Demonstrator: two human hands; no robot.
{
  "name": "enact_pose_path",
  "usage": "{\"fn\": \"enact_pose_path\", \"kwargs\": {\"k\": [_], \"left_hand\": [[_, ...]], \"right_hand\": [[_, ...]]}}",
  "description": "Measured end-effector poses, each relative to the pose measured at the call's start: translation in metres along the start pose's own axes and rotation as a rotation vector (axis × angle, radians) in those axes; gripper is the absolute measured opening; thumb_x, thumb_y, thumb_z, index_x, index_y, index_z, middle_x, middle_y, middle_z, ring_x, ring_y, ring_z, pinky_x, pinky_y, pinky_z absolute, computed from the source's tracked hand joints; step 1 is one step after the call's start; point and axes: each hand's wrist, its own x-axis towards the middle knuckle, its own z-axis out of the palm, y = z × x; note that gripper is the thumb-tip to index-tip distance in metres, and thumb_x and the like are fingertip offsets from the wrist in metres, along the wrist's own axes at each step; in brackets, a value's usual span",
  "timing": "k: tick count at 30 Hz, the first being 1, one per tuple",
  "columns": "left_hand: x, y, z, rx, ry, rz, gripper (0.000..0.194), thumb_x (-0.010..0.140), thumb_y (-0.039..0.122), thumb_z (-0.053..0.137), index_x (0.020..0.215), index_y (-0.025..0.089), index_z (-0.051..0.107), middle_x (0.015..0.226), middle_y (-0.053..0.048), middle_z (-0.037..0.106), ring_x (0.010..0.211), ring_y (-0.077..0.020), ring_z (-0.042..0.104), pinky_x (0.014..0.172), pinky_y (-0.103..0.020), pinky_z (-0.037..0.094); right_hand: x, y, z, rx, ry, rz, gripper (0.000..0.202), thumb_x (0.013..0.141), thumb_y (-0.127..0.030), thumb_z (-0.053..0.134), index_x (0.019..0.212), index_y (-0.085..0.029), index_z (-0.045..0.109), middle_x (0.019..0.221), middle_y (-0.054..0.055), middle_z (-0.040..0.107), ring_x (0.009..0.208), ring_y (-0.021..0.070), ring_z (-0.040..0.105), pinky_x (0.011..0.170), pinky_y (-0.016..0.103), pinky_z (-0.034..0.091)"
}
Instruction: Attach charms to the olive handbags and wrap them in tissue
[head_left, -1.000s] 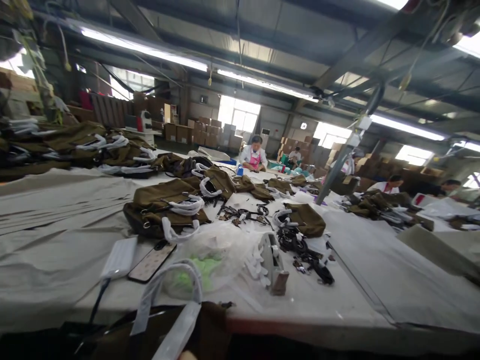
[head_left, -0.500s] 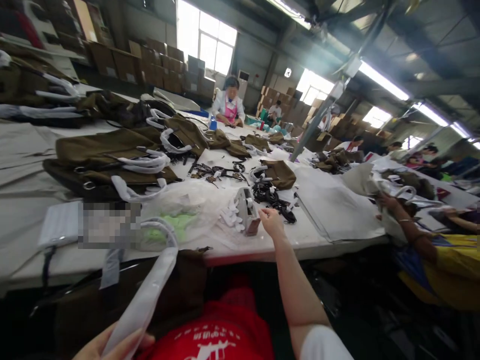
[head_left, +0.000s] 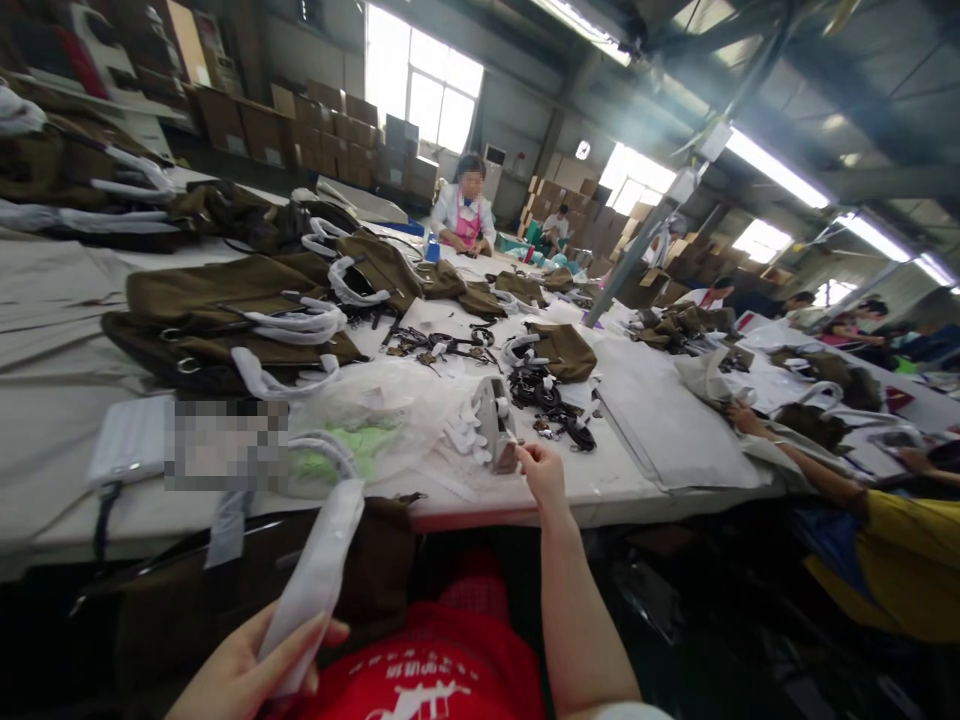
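Observation:
My left hand [head_left: 259, 655], low in the view, is closed around a bag handle [head_left: 319, 570] wrapped in white film. The handle belongs to a dark brown bag [head_left: 375, 560] below the table's front edge. My right hand [head_left: 541, 470] pinches at the near end of a grey tape dispenser [head_left: 491, 420]; a thin strip seems to be between the fingertips, too small to make out. White foam pieces [head_left: 466, 432] lie just left of the dispenser. A clear plastic bag with green material [head_left: 360, 445] is farther left on the table.
Olive bags [head_left: 225, 300] with wrapped handles lie at the left; a smaller one [head_left: 566, 350] sits behind black straps [head_left: 551, 395]. A metal pole [head_left: 626, 265] rises from the table. A co-worker in yellow [head_left: 892, 550] reaches in from the right; another person sits across the table.
My left hand has moved up and right along the wrapped handle. My right hand has moved slightly down beside the dispenser. The co-worker's hand at right has shifted left.

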Motion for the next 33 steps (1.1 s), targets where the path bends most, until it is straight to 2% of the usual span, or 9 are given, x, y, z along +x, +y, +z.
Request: {"fn": "enact_pose_path", "kwargs": {"k": [3, 6, 12, 15, 18, 22, 26, 28, 33], "left_hand": [[-0.015, 0.024, 0.006, -0.002, -0.064, 0.043, 0.059, 0.055, 0.071, 0.074, 0.081, 0.018, 0.069, 0.048, -0.001, 0.059, 0.046, -0.0154, 0.051, 0.045, -0.025, 0.04], [-0.025, 0.042, 0.012, -0.04, -0.107, 0.086, 0.053, 0.061, 0.062, 0.075, 0.084, 0.016, 0.067, 0.058, -0.002, 0.065, 0.05, -0.0144, 0.053, 0.05, -0.025, 0.042], [-0.025, 0.039, 0.015, -0.024, -0.142, 0.125, 0.049, 0.067, 0.055, 0.074, 0.09, 0.014, 0.061, 0.078, -0.007, 0.073, 0.056, -0.0154, 0.06, 0.054, -0.026, 0.048], [-0.026, 0.035, 0.013, -0.026, -0.158, 0.127, 0.05, 0.071, 0.052, 0.072, 0.1, 0.014, 0.06, 0.083, -0.008, 0.074, 0.063, -0.0189, 0.065, 0.056, -0.028, 0.051], [-0.026, 0.031, 0.008, -0.014, -0.149, 0.163, 0.05, 0.071, 0.048, 0.072, 0.104, 0.013, 0.061, 0.083, -0.007, 0.073, 0.067, -0.0216, 0.067, 0.058, -0.03, 0.053], [-0.02, 0.021, 0.003, 0.019, -0.078, 0.244, 0.046, 0.072, 0.05, 0.072, 0.099, 0.014, 0.066, 0.088, -0.007, 0.073, 0.08, -0.0243, 0.068, 0.067, -0.03, 0.054], [-0.016, 0.01, 0.005, -0.116, -0.059, 0.179, 0.049, 0.076, 0.056, 0.067, 0.1, 0.014, 0.064, 0.072, -0.003, 0.069, 0.065, -0.0195, 0.064, 0.055, -0.026, 0.049], [-0.016, 0.009, 0.007, -0.182, -0.075, 0.177, 0.048, 0.077, 0.058, 0.066, 0.098, 0.014, 0.061, 0.068, -0.003, 0.068, 0.059, -0.0164, 0.061, 0.051, -0.023, 0.046], [-0.02, 0.011, 0.006, -0.292, -0.125, 0.166, 0.054, 0.078, 0.066, 0.059, 0.097, 0.015, 0.055, 0.06, -0.003, 0.066, 0.045, -0.0134, 0.054, 0.045, -0.023, 0.043]], "right_hand": [[-0.016, 0.01, -0.004, -0.005, -0.07, 0.107, 0.033, 0.068, -0.051, 0.062, 0.068, -0.018, 0.06, 0.057, 0.003, 0.062, 0.048, 0.0156, 0.055, 0.048, 0.027, 0.044], [-0.04, 0.001, 0.0, 0.004, -0.184, 0.149, 0.036, 0.066, -0.052, 0.066, 0.072, -0.016, 0.061, 0.058, 0.004, 0.062, 0.047, 0.014, 0.054, 0.046, 0.025, 0.043], [-0.126, -0.065, 0.045, 0.239, -0.884, 0.116, 0.034, 0.074, -0.05, 0.07, 0.075, -0.016, 0.063, 0.057, -0.001, 0.062, 0.042, 0.008, 0.049, 0.041, 0.019, 0.037], [-0.157, -0.084, 0.074, 0.267, -1.101, 0.143, 0.033, 0.076, -0.046, 0.07, 0.076, -0.014, 0.063, 0.057, -0.001, 0.062, 0.043, 0.0067, 0.049, 0.042, 0.017, 0.036], [-0.168, -0.083, 0.097, 0.198, -1.183, 0.155, 0.031, 0.077, -0.044, 0.07, 0.074, -0.014, 0.064, 0.057, 0.0, 0.064, 0.043, 0.0067, 0.05, 0.042, 0.017, 0.036], [-0.17, -0.075, 0.113, 0.028, -1.175, 0.084, 0.033, 0.077, -0.045, 0.071, 0.069, -0.013, 0.067, 0.055, 0.001, 0.064, 0.043, 0.0077, 0.049, 0.041, 0.018, 0.034], [-0.17, -0.069, 0.116, -0.125, -1.102, 0.02, 0.043, 0.076, -0.053, 0.071, 0.062, -0.012, 0.068, 0.052, 0.003, 0.063, 0.043, 0.0088, 0.049, 0.041, 0.019, 0.032], [-0.17, -0.067, 0.116, -0.076, -1.121, 0.071, 0.045, 0.074, -0.055, 0.072, 0.062, -0.012, 0.068, 0.051, 0.003, 0.063, 0.042, 0.0086, 0.049, 0.042, 0.02, 0.033], [-0.172, -0.068, 0.114, 0.269, -1.294, 0.33, 0.042, 0.067, -0.051, 0.078, 0.072, -0.01, 0.069, 0.059, 0.004, 0.066, 0.044, 0.0081, 0.053, 0.046, 0.019, 0.039]]}}
